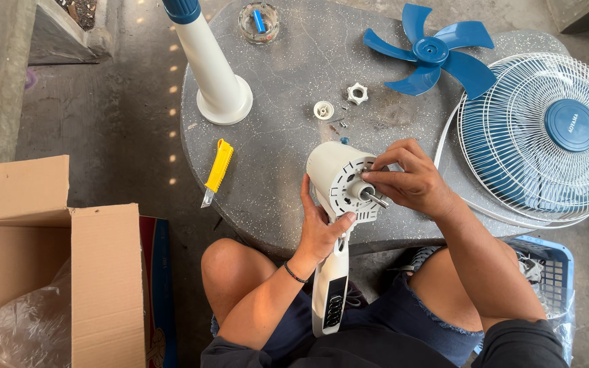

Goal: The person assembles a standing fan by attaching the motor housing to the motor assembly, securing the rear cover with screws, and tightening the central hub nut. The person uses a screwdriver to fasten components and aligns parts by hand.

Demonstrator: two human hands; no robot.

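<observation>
Blade behind grille (both on table)

Round grey stone table carries a white cone-shaped fan stand; right of it, small white plastic nuts, blue fan blade; below it, yellow utility knife.

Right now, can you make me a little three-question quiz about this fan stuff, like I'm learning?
1. True or false: the blue plastic fan blade is mounted on the white fan motor housing.
2. Which hand pinches at the metal shaft: A) left hand B) right hand?
3. What colour is the utility knife on the round grey stone table?

Key: 1 false, the blade lies apart on the table. 2 B; the left hand steadies the housing. 3 yellow.
</observation>
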